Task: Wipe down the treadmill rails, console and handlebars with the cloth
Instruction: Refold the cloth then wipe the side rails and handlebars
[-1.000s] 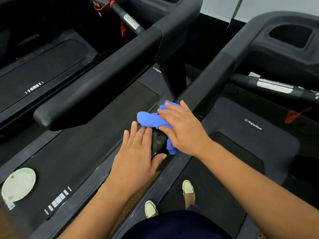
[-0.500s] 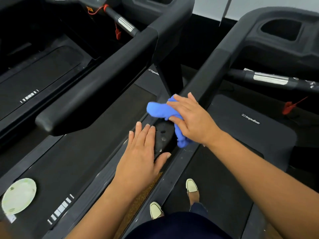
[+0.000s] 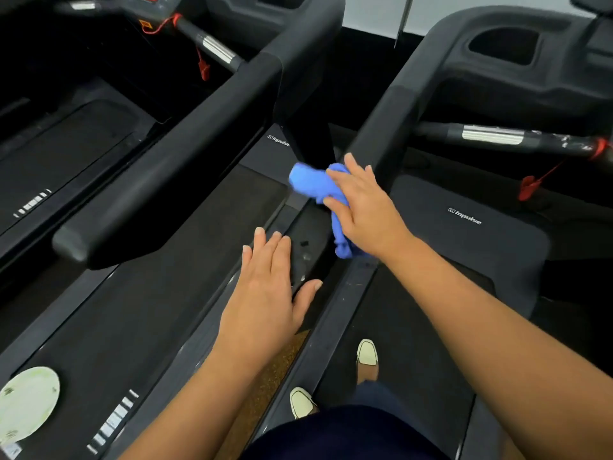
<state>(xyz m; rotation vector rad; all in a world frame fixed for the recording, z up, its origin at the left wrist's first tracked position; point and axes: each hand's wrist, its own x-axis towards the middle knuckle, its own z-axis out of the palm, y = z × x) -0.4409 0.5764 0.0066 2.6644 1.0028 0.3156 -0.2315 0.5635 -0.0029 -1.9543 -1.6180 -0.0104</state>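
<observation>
Dark side rail (image 3: 306, 247): right hand (image 3: 368, 214) clutches blue cloth (image 3: 310, 184) at far end; left hand (image 3: 265, 293) flat alongside

Our one wide-angle head camera faces forward and steeply down, close above our left hand (image 3: 265, 303) and right hand (image 3: 370, 214), between the left treadmill (image 3: 149, 293) and the right treadmill (image 3: 471, 254).

The right hand (image 3: 368, 210) hides part of the cloth (image 3: 311, 185); the left edge crops the pale disc (image 3: 28, 400).
</observation>
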